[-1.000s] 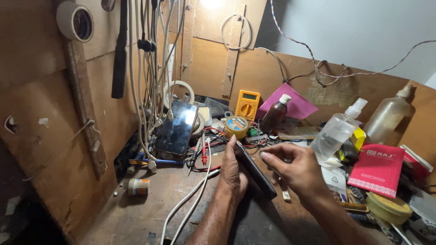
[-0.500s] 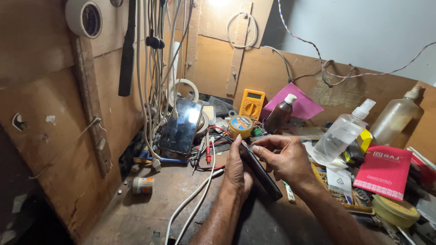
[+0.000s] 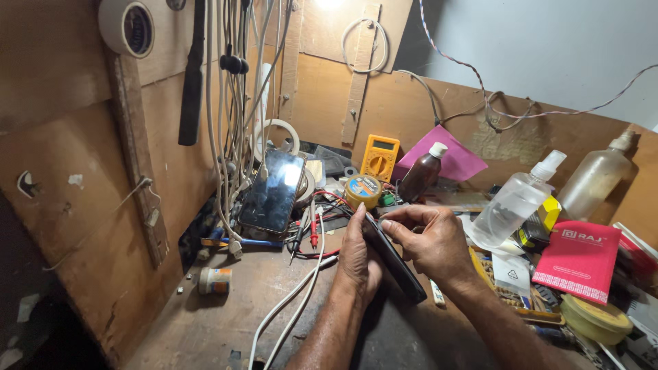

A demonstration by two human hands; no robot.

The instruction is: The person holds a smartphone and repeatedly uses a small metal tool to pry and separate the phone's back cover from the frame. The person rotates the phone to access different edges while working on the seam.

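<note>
- Left hand (image 3: 358,257) grips a dark phone (image 3: 394,260) from its left edge, fingers curled round it, thumb at the top corner.
- Right hand (image 3: 428,240) closes on the same phone from the right, its fingertips (image 3: 389,223) pinching the upper edge.
- The phone stands on its long edge, tilted, just above the counter (image 3: 226,322) at the middle of the view.
- At 10 o'clock from the hands a second phone (image 3: 273,190) leans against hanging white cables (image 3: 229,137), screen out.
- At 12 o'clock sit a round tin (image 3: 363,190) and a yellow multimeter (image 3: 380,156); a brown bottle (image 3: 419,175) stands just right of them.
- At 3 o'clock lie a clear spray bottle (image 3: 514,202) and a red booklet (image 3: 579,260).
- Two white cords (image 3: 295,301) run across the counter at 7 o'clock; a small white jar (image 3: 215,280) lies at 9 o'clock.
</note>
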